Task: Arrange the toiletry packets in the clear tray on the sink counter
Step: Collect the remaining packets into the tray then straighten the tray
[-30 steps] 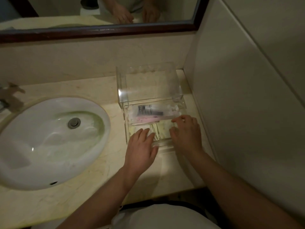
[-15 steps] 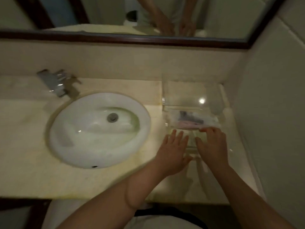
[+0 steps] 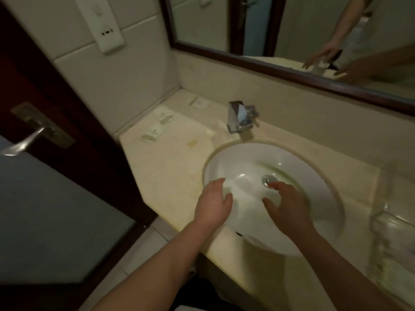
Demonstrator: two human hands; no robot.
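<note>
Shifted leftward since a second ago: view and both hands, off the clear tray and out over the sink basin. Above the basin's near-left rim, left hand, fingers loosely spread and slightly bent, holding nothing. Just beside the drain, right hand, fingers spread wide, likewise holding nothing. Well apart from each other; contact with the porcelain cannot be told. Clear tray now at the far right end of the counter, blurred, contents not readable. Several toiletry packets loose on the counter's far-left corner, left of the faucet, well apart from the tray and from both hands. Up in the mirror, both hands reflected.
</note>
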